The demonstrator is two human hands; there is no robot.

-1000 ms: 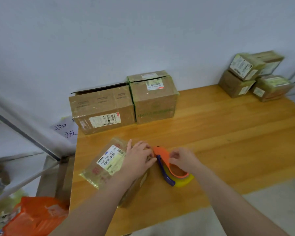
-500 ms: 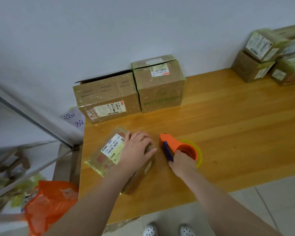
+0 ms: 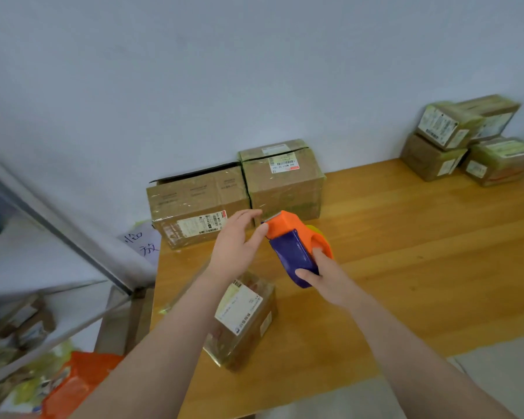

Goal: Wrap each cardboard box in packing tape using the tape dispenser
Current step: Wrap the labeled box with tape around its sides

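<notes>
Lifted since before, the tape dispenser (image 3: 294, 240) is gripped by the right hand (image 3: 324, 276); the left hand (image 3: 236, 246) left the small box (image 3: 245, 322) on the table (image 3: 406, 267), loose fingers touching the orange tip.

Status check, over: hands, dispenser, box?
Right hand grips tape dispenser, held up. Left hand open at its blade end, thumb touching. Small box lies below, no hand on it. Nothing in the way.

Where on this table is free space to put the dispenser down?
Free: the wooden table right of the orange and purple tape dispenser, from the stack of small taped boxes at the far corner to the front edge. Crowded: the left, with the small labelled cardboard box, left hand, right hand, and two large cardboard boxes.
</notes>
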